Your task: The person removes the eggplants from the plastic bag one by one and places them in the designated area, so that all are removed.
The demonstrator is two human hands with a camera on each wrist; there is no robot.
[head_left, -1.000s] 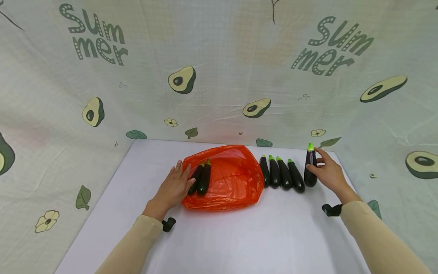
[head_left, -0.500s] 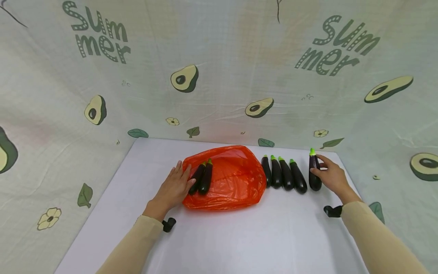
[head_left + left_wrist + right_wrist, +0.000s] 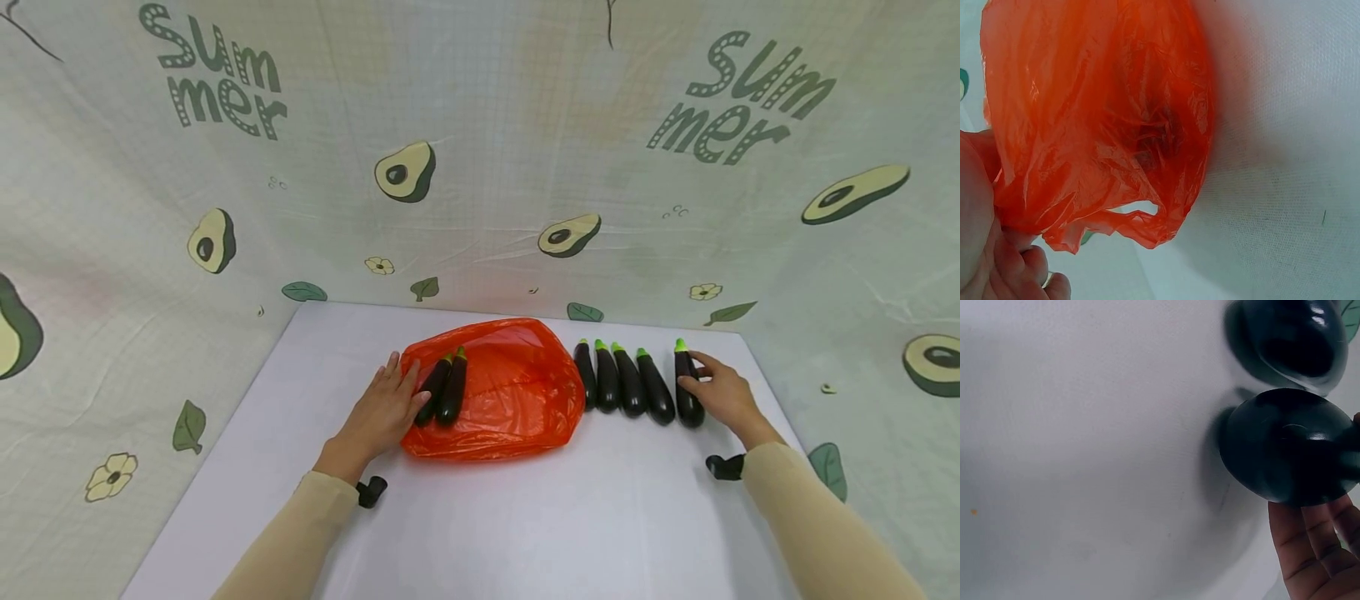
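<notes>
Beige sleeves [image 3: 300, 533] reach in over the white table [image 3: 510, 533], a black device [image 3: 371, 492] at each wrist. The left hand [image 3: 381, 412] holds the left rim of the red bag [image 3: 517, 387] between thumb and fingers. Two eggplants [image 3: 452, 392] lie side by side in the bag, by that hand. The right hand [image 3: 724, 396] grips the rightmost eggplant [image 3: 686, 396]; whether it touches the table I cannot tell. Four more eggplants [image 3: 629, 383] lie in a row between it and the bag, green tops pointing away. Behind hangs a printed cloth [image 3: 480, 108].
</notes>
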